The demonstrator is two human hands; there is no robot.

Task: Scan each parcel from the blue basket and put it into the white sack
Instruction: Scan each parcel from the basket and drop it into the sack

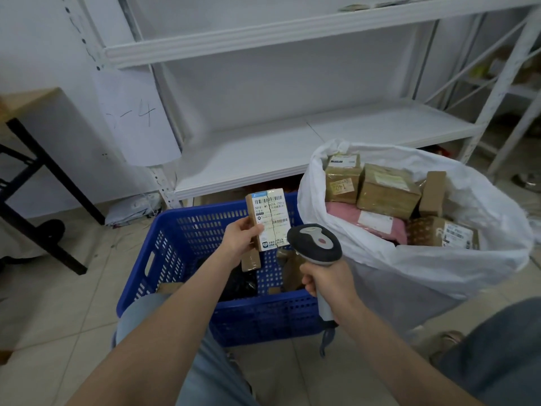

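Well along: white sack (409, 268) nearly brimming, blue basket (187, 227) almost bare; left hand (240, 238) grips a parcel (268, 219), right hand (328, 284) clasps the scanner (316, 244), scan pending.

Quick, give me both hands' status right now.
Left hand: holding a small labelled cardboard parcel above the blue basket.
Right hand: gripping the barcode scanner by its handle.

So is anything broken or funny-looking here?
Yes: the white label on the parcel in the left hand has a jagged split running down its middle. Nothing else stands out.
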